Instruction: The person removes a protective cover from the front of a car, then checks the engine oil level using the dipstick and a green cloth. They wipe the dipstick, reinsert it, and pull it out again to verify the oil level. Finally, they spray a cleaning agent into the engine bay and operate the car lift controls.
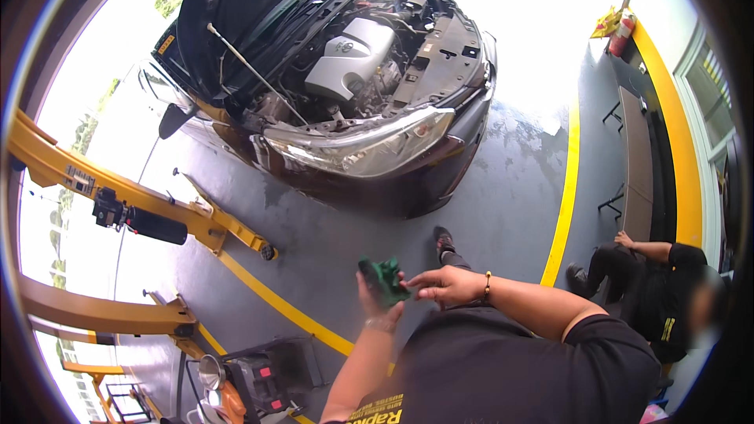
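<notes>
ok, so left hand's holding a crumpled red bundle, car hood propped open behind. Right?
Colour's off: the bundle is green, not red, per the head view. Left hand holding it and hood propped open both stand.

Green cloth (385, 280), dark car (353, 188), silver engine cover (345, 59), grey floor (514, 161) with yellow stripes (572, 165), red fire extinguisher (622, 36).

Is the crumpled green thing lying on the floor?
No, the crumpled green thing is held up in the person's left hand.
</notes>
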A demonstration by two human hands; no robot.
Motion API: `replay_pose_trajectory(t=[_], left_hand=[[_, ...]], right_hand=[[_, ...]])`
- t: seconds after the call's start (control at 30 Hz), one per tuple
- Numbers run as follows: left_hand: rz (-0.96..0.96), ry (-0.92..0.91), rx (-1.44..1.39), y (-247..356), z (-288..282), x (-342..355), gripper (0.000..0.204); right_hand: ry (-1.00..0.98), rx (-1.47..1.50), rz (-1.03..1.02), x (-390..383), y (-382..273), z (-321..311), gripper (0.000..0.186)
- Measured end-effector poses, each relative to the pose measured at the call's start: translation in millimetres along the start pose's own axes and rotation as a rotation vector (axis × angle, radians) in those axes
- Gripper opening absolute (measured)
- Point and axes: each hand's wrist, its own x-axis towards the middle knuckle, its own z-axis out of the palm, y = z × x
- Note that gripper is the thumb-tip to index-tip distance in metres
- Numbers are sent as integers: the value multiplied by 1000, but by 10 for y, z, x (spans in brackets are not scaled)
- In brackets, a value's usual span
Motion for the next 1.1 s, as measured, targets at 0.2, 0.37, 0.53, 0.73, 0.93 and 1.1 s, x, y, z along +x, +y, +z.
replay_pose_trajectory(t=[0.2, 0.37, 0.53, 0.73, 0.93, 1.1], left_hand=[[456, 232, -318, 702, -541, 187, 52], [622, 520, -325, 885, -817, 389, 45], [575, 546, -228, 1105, 490, 897, 44], [582, 506, 119, 1331, 715, 1315, 42], [329, 124, -225, 1874, 1026, 2445, 41], [97, -50, -198, 2122, 1608, 3491, 40]], right_hand=[[615, -281, -4, 2398, 277, -2440, 28], [952, 536, -6, 4660, 163, -4704, 32], [1010, 826, 139, 5626, 461, -5762, 30], [1289, 678, 217, 5733, -379, -5556, 36], [889, 232, -253, 4110, -2444, -4937, 28], [812, -273, -675, 2875, -3452, -4660, 28]])
